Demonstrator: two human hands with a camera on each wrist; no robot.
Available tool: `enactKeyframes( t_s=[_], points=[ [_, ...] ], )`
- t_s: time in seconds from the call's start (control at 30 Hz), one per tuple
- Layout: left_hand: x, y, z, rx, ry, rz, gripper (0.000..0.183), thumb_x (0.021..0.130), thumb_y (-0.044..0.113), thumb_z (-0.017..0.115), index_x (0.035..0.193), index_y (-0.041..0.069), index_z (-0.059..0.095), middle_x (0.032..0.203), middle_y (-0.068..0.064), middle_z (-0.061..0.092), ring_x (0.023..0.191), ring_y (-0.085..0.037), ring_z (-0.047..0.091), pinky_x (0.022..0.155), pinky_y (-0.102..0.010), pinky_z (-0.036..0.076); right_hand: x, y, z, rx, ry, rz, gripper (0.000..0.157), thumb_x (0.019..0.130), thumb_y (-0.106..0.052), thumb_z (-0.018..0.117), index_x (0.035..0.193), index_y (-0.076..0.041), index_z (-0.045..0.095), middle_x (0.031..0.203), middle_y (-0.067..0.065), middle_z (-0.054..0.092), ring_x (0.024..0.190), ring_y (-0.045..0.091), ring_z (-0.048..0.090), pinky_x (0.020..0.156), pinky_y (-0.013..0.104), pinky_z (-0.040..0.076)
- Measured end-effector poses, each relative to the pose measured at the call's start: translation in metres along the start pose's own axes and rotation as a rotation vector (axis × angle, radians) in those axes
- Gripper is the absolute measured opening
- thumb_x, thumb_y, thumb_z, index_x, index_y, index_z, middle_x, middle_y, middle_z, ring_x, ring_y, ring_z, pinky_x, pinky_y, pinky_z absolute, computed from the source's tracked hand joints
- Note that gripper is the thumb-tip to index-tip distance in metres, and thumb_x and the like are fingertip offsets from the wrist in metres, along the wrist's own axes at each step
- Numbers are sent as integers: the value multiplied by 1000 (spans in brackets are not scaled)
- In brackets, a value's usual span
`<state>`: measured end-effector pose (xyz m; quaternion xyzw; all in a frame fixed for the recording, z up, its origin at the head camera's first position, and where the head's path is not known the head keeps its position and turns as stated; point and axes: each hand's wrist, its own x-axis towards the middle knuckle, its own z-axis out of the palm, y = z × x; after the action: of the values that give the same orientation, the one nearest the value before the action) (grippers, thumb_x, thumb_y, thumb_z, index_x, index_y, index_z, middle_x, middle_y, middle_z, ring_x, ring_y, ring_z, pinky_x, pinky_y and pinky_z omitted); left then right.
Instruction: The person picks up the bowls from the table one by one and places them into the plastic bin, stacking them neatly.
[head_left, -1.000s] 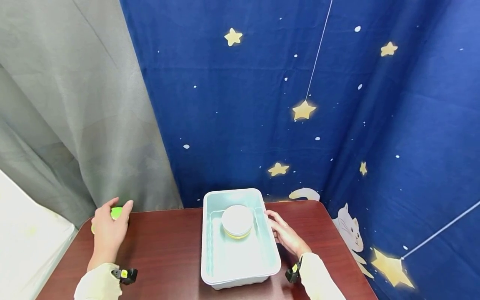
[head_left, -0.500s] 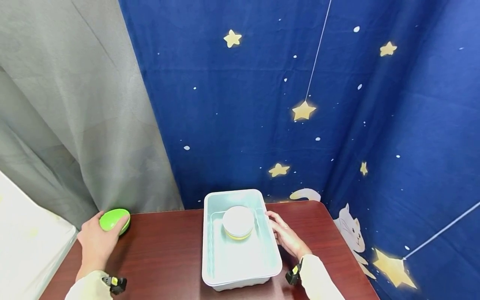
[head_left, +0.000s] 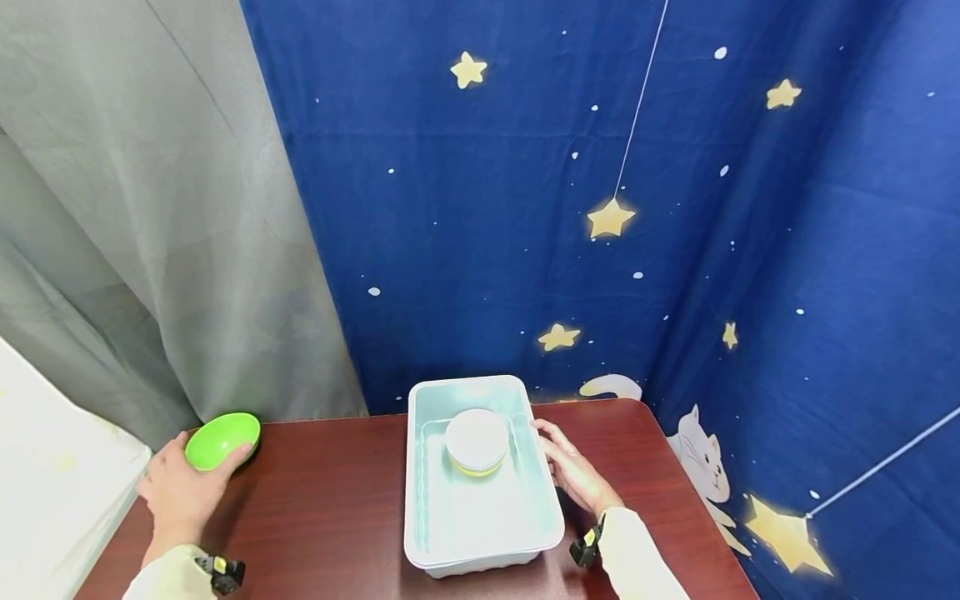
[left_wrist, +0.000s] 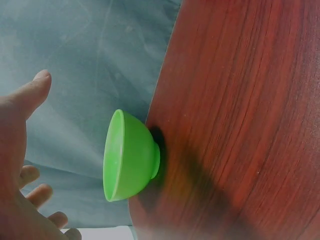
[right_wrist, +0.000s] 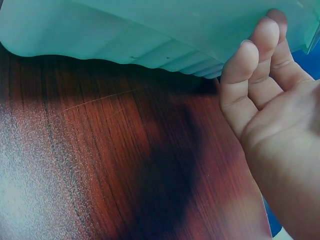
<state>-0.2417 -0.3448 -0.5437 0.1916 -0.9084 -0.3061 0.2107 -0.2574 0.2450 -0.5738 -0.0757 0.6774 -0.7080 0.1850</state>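
Note:
A green bowl (head_left: 223,440) sits upright on the far left corner of the table, its hollow facing up. My left hand (head_left: 180,492) is beside it on the near left, thumb and fingers spread. In the left wrist view a gap separates that hand (left_wrist: 22,135) from the bowl (left_wrist: 132,157). On the right, the fingers of my right hand (head_left: 573,475) touch the outer side of a pale blue plastic bin (head_left: 483,560); the right wrist view shows them lightly bent against its wall. Inside the bin lies a round white object (head_left: 476,437) with a yellow lower edge.
The dark red wooden table (head_left: 330,492) ends at grey (head_left: 247,333) and blue star-patterned (head_left: 480,250) curtains behind. White cloth (head_left: 60,475) hangs at the left edge. A wrist camera (head_left: 225,575) is strapped to each wrist.
My left hand has drawn off the green bowl, moving left and toward me, so more of the bowl shows. My right hand and the bin stay in place.

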Motion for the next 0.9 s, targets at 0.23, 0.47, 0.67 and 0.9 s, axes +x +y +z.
enactKeyframes(
  t_s=[0.23, 0.47, 0.67, 0.9],
  points=[
    [11, -5, 0, 7, -35, -29, 108, 81, 54, 78, 156, -5, 28, 152, -37, 35, 140, -55, 26, 108, -68, 17, 0, 0, 1, 15, 0, -1, 48, 107, -46, 46, 150, -29, 35, 144, 24, 49, 115, 36, 65, 90, 41, 56],
    [21, 0, -4, 4, -109, -79, 117, 78, 58, 80, 159, -2, 22, 157, -37, 24, 143, -58, 18, 106, -71, 21, 2, 1, 1, 26, 16, -10, 49, 107, -43, 48, 150, -24, 34, 139, 20, 54, 112, 32, 66, 90, 40, 55],
    [28, -2, -5, 8, -109, -48, 121, 73, 58, 84, 159, -2, 23, 160, -35, 22, 143, -58, 17, 105, -71, 21, 5, -1, 1, 21, 10, -23, 48, 108, -41, 46, 150, -21, 33, 138, 19, 54, 109, 26, 68, 89, 40, 56],
    [38, -5, -6, 27, -152, -27, 123, 78, 63, 78, 160, -5, 17, 160, -39, 16, 141, -62, 15, 103, -72, 19, 3, 1, 2, 20, 18, -33, 48, 108, -39, 47, 148, -18, 33, 137, 14, 54, 108, 20, 67, 90, 38, 55]
  ],
)
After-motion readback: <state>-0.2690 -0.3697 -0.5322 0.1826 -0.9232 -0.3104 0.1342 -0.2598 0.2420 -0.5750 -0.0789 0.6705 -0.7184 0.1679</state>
